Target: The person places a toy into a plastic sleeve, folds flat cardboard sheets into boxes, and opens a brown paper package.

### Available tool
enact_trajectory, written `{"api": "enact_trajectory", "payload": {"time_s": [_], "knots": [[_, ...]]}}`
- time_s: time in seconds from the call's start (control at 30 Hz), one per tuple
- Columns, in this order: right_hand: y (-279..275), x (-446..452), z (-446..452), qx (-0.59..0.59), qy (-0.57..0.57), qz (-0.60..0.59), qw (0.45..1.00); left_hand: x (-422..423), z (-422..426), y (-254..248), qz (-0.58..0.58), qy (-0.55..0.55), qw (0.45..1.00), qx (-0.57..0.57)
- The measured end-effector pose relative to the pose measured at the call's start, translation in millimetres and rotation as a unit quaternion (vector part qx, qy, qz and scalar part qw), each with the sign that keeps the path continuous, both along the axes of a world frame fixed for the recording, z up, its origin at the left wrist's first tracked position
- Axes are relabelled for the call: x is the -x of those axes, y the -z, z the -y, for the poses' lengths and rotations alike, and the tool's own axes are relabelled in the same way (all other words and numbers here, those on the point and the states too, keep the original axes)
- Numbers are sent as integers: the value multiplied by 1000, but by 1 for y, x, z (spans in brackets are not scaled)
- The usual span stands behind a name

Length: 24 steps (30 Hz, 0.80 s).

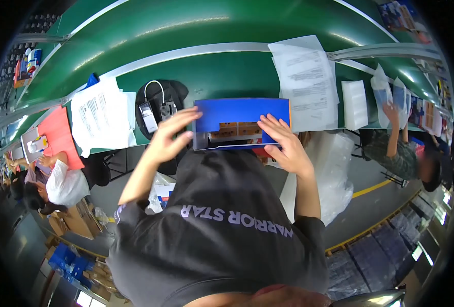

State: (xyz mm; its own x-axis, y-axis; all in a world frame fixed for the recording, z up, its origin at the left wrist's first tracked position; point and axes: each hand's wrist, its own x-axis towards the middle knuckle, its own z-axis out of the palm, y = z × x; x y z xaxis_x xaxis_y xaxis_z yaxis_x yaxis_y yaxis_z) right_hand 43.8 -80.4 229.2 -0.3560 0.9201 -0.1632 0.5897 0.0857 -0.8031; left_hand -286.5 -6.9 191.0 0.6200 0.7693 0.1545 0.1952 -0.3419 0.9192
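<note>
A blue cardboard box (245, 108) sits at the near edge of the green table, in front of my body. A gap in its blue top shows an orange-brown printed surface inside. My left hand (169, 138) is at the box's left end, fingers stretched out and slightly blurred, the thumb apart. My right hand (287, 146) lies over the right part of the box, its fingers extended on the blue panel. Just beyond my left hand, a white device (148, 117) with a looped white cable lies on a black bag or pouch (175, 92).
Printed sheets (100, 113) lie on the left, and more papers (309, 84) on the right beside a white foam-like block (354, 105). Co-workers sit at both sides; one person's hand (390, 113) touches plastic-wrapped items. Clear plastic wrap (334, 171) hangs at my right.
</note>
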Motion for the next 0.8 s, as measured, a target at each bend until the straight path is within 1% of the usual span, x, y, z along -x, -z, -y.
{"api": "enact_trajectory", "payload": {"time_s": [0.03, 0.07, 0.1, 0.17, 0.2, 0.27, 0.3, 0.37, 0.4, 0.43, 0.47, 0.5, 0.53, 0.6, 0.63, 0.67, 0.7, 0.73, 0.77, 0.8], "knots": [[0, 3, 1, -10, 7, 12, 1000, -4, 12, 9, -3, -10, 1000, 0], [1, 5, 2, -7, 3, 12, 1000, -11, 14, 6, -23, 4, 999, -38], [5, 9, 6, -24, 54, -8, 998, -19, 14, 6, -107, 25, 988, -104], [9, 19, 7, -58, 159, -53, 984, -24, 14, 4, -100, 4, 991, -90], [8, 20, 7, -57, 156, -52, 985, -21, 10, 9, -88, 15, 994, -67], [4, 21, 7, 26, 200, -129, 971, -17, 1, 11, -75, 24, 997, -2], [17, 10, 7, -95, 88, -25, 991, -16, -3, 9, -75, 23, 997, -3], [4, 8, 6, -89, -3, -1, 996, -18, -5, 9, -66, 12, 997, 31], [1, 6, 5, -57, -21, -40, 997, -19, -4, 13, -86, 6, 996, 13], [1, 3, 5, -57, -21, -39, 997, -22, 1, 16, -82, -1, 997, 2], [3, -1, 5, -68, -44, -45, 996, -27, 6, 17, -78, -6, 997, -8], [6, -4, 6, -78, -66, -50, 993, -31, 10, 13, -82, -31, 996, 6], [9, -2, 9, -76, -65, -50, 994, -35, 15, 14, -82, -29, 996, 7], [15, 4, 12, -108, 0, -53, 993, -42, 24, 16, -90, -107, 990, -11], [14, 6, 13, -129, 1, -23, 991, -44, 27, 12, -141, -119, 980, -71], [16, 11, 14, -128, 1, -24, 991, -43, 28, 16, -119, -105, 984, -82], [18, 17, 17, -115, 71, -18, 991, -42, 30, 19, -97, -91, 987, -92], [20, 23, 19, -102, 140, -13, 985, -40, 30, 19, -79, -77, 992, -68], [20, 29, 21, -112, 182, 3, 977, -36, 31, 22, -81, -77, 991, -69], [17, 38, 18, -123, 216, -16, 969, -30, 32, 28, -75, -50, 993, -72]]}}
